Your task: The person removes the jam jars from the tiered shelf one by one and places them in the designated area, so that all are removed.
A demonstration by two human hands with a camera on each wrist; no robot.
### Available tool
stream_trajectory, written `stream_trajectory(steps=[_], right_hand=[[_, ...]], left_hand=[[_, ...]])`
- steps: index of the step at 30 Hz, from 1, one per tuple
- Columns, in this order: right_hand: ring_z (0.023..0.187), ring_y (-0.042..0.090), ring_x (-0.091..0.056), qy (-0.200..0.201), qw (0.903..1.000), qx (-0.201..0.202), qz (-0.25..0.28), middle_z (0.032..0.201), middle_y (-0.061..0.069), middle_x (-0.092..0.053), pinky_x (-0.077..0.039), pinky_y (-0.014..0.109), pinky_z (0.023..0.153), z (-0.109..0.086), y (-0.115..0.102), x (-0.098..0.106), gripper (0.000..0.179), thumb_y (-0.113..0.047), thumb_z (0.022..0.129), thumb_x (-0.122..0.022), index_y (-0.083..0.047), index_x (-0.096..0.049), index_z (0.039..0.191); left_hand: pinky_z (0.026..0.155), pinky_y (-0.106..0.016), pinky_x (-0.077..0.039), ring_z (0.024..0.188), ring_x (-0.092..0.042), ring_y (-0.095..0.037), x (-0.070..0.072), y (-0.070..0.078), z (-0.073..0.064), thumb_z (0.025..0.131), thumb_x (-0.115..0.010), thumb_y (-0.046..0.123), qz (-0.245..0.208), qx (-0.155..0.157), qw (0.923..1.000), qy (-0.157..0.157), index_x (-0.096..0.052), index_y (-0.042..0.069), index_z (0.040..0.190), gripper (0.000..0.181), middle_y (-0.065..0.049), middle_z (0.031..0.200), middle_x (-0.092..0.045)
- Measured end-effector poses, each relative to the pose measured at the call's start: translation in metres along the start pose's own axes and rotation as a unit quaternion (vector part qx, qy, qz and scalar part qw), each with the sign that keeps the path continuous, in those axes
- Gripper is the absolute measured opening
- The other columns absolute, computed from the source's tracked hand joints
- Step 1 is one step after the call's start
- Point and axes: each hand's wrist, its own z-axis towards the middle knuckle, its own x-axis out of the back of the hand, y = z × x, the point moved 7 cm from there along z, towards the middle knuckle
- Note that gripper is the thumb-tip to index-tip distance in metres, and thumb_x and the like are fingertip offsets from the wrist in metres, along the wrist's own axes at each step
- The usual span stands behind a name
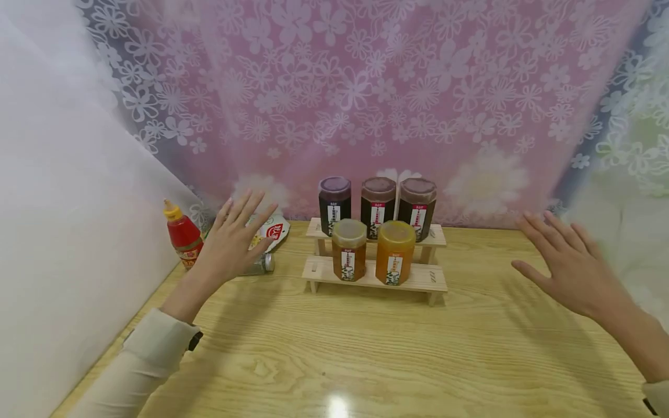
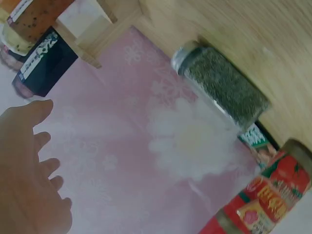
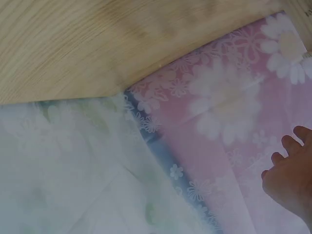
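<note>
A pale wood-grain table spreads below a pink flowered curtain, with a white sheet rising along its left side. At the near left, a light sleeve leads to the left hand, its fingers straight and spread wide, holding nothing. Well apart on the right, the right hand is just as wide and holds nothing either. Between the 2 hands, a low wooden stand bears 2 amber jars: a pale-lidded jar on the left and a yellow-lidded jar on the right. Near the left hand, a clear shaker of green flakes lies on its side on the table, and a red bottle with a yellow cap stands to its left. Just beyond the low stand, a taller wooden stand holds 3 dark jars in a row: a left jar, a middle jar and a right jar. At the far left, a white pouch sits near the curtain, partly hidden by the left hand.
</note>
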Motion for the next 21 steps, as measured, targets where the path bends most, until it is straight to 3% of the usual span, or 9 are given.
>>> stream_trajectory(steps=[3,5,9,10,12,14,16,19,21], right_hand=[[0.16,0.035,-0.004,0.0,0.9967,-0.018,0.079,0.172,0.015,-0.02,0.004,0.064,0.123,0.001,-0.002,0.003,0.086,-0.038,0.103,-0.065,-0.022,-0.013,0.169],[0.157,0.044,-0.009,-0.01,0.9874,-0.033,0.154,0.171,0.018,-0.021,-0.001,0.073,0.118,0.004,-0.005,0.003,0.085,-0.031,0.102,-0.067,-0.026,-0.015,0.169],[0.149,0.059,-0.014,-0.048,0.9457,-0.074,0.313,0.17,0.023,-0.018,-0.01,0.083,0.106,0.009,-0.012,-0.001,0.084,-0.022,0.105,-0.063,-0.036,-0.009,0.168],[0.149,0.059,-0.014,-0.062,0.9328,-0.085,0.345,0.17,0.023,-0.017,-0.016,0.075,0.113,0.009,-0.014,-0.004,0.083,-0.021,0.107,-0.06,-0.038,-0.007,0.168],[0.154,0.04,-0.025,-0.075,0.9111,-0.096,0.394,0.169,0.023,-0.02,-0.031,0.05,0.119,0.011,-0.021,-0.008,0.078,-0.019,0.109,-0.056,-0.036,-0.007,0.168],[0.148,0.02,-0.038,-0.084,0.8918,-0.102,0.433,0.166,0.023,-0.026,-0.041,0.024,0.108,0.012,-0.03,-0.011,0.071,-0.019,0.111,-0.052,-0.03,-0.012,0.168],[0.136,0.0,-0.045,-0.086,0.8757,-0.103,0.464,0.161,0.013,-0.038,-0.041,0.008,0.09,0.015,-0.041,-0.014,0.064,-0.018,0.112,-0.051,-0.024,-0.02,0.167],[0.129,-0.004,-0.051,-0.09,0.8494,-0.11,0.508,0.155,-0.001,-0.047,-0.044,0.013,0.094,0.02,-0.059,-0.018,0.057,-0.019,0.112,-0.051,-0.018,-0.029,0.164],[0.129,-0.002,-0.054,-0.093,0.8349,-0.118,0.529,0.152,-0.005,-0.049,-0.045,0.015,0.095,0.023,-0.069,-0.021,0.055,-0.02,0.111,-0.053,-0.018,-0.033,0.162]], left_hand=[[0.125,-0.059,-0.011,0.158,-0.018,-0.036,-0.006,0.002,0.001,0.103,-0.064,0.036,-0.067,0.025,0.9973,-0.02,-0.034,0.018,0.164,0.071,-0.012,0.172,-0.021],[0.122,-0.063,-0.016,0.156,-0.022,-0.038,-0.011,0.002,0.001,0.105,-0.062,0.035,-0.121,0.048,0.9908,-0.034,-0.034,0.018,0.164,0.068,-0.012,0.171,-0.024],[0.116,-0.067,-0.028,0.15,-0.034,-0.041,-0.021,0.005,0.001,0.108,-0.059,0.035,-0.229,0.098,0.9668,-0.056,-0.04,0.015,0.161,0.061,-0.015,0.166,-0.035],[0.115,-0.066,-0.031,0.148,-0.037,-0.041,-0.023,0.007,0.001,0.108,-0.058,0.036,-0.249,0.109,0.9604,-0.062,-0.042,0.014,0.16,0.059,-0.015,0.164,-0.038],[0.111,-0.064,-0.038,0.143,-0.044,-0.04,-0.029,0.011,0.002,0.108,-0.059,0.037,-0.276,0.121,0.951,-0.072,-0.047,0.013,0.157,0.056,-0.015,0.159,-0.046],[0.107,-0.06,-0.044,0.138,-0.052,-0.039,-0.036,0.016,0.002,0.107,-0.06,0.035,-0.304,0.129,0.94,-0.084,-0.051,0.012,0.154,0.053,-0.014,0.154,-0.053],[0.104,-0.059,-0.047,0.133,-0.057,-0.038,-0.044,0.022,0.001,0.107,-0.061,0.036,-0.323,0.137,0.931,-0.102,-0.054,0.012,0.152,0.052,-0.013,0.15,-0.058],[0.102,-0.057,-0.05,0.13,-0.06,-0.037,-0.056,0.031,0.0,0.106,-0.062,0.037,-0.345,0.144,0.9185,-0.13,-0.056,0.01,0.15,0.052,-0.013,0.146,-0.06],[0.101,-0.057,-0.05,0.13,-0.06,-0.037,-0.063,0.036,0.0,0.105,-0.063,0.038,-0.339,0.148,0.9174,-0.147,-0.056,0.009,0.149,0.053,-0.012,0.146,-0.061]])
